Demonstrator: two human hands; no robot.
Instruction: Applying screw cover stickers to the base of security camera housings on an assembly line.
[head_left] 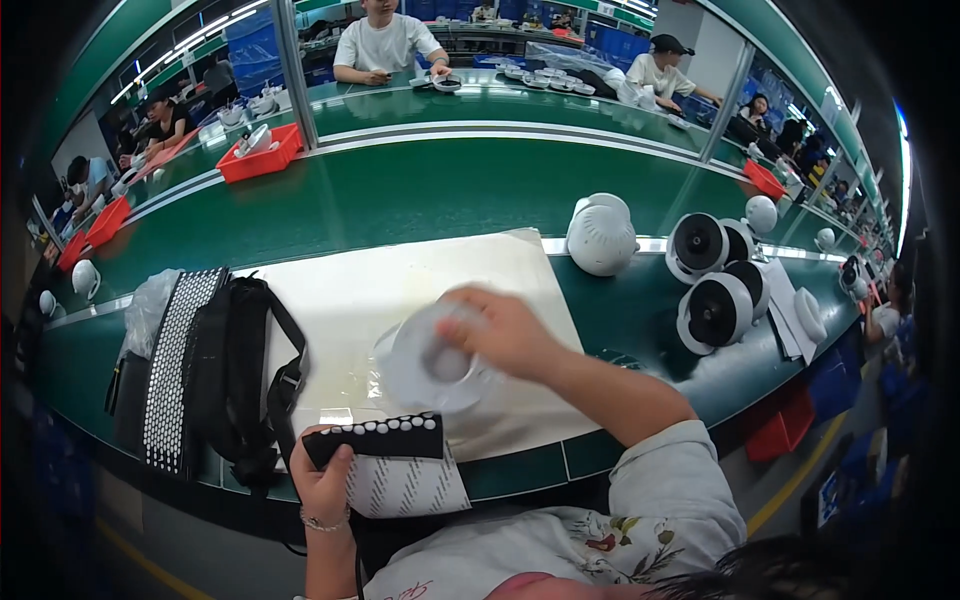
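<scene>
Flowered shirt (600, 525) is showing nearest; left hand (322, 480) is gripping a black strip (400, 444), dots (390, 425) remaining; right hand (505, 330), grip unclear, is blurring over a seemingly unfinished white housing (405, 370).

Head-worn fisheye, looking down, workbench (625, 325) close below

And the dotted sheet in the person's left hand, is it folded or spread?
Folded over, it seems: the sheet in the left hand shows black with white dots above and patterned white below.
</scene>
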